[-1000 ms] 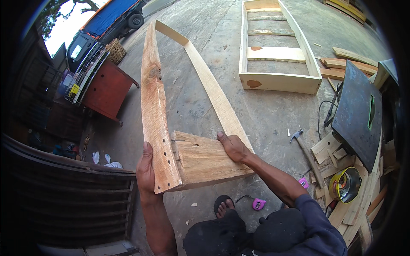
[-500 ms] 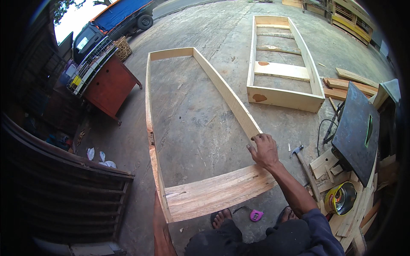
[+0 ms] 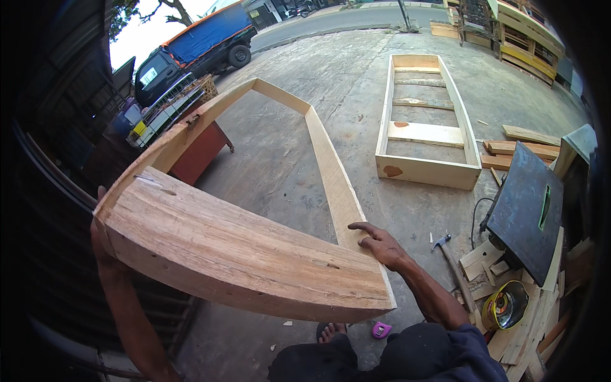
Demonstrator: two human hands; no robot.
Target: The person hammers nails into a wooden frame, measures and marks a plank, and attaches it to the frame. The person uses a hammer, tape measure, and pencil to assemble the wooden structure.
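A long four-sided wooden frame (image 3: 248, 242) is tilted in front of me, its near left corner raised and its near end board facing up toward me. My left hand (image 3: 100, 232) is closed on that raised corner from the outside, most of its fingers hidden behind the wood. At the near right corner my right hand (image 3: 380, 247) grips the right side board, thumb and fingers over its edge. A bent nail or metal sliver (image 3: 147, 180) shows near the left end of the end board.
A second wooden frame (image 3: 428, 170) with cross slats lies farther right. At right are a hammer (image 3: 455, 270), a dark table saw top (image 3: 528, 207), a yellow tin (image 3: 507, 304) and timber offcuts. A pink tape measure (image 3: 380, 330) lies by my feet. A red cabinet (image 3: 200, 156) stands left.
The frame's near left side has been lifted and tilted, with my left hand rising along with it. My right hand stays at the right corner, slightly lower. The view has shifted upward.
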